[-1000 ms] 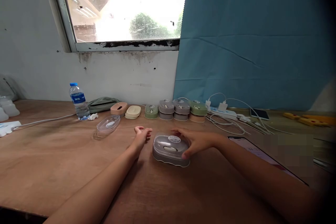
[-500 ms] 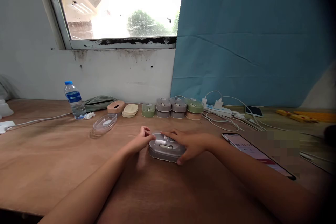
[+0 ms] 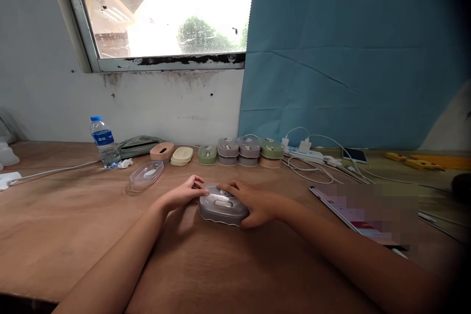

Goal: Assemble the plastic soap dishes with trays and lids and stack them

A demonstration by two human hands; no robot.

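Observation:
A small grey plastic box [image 3: 221,213] with a clear domed lid [image 3: 217,196] rests on the wooden table in front of me. On its lid are a round label and an oblong slot. My right hand [image 3: 250,203] grips the box from the right, fingers over the lid's far side and thumb low at the near right corner. At the left end, my left hand [image 3: 187,194] has its fingers apart and bent, and its thumb tip reaches the lid's edge. Whether that thumb presses on the lid, I cannot tell.
Behind stand stacked grey boxes [image 3: 228,149], a green-topped stack [image 3: 271,149] and a small green box [image 3: 207,155]. Leftward are cream lids [image 3: 182,156], a pink box [image 3: 162,151], a loose clear lid [image 3: 147,174] and a bottle [image 3: 105,142]. A phone [image 3: 353,216] and cables lie right.
The grey box has shifted slightly left, and both hands have moved left with it. My left thumb now lies nearer the lid's edge, with the fingers further from the box.

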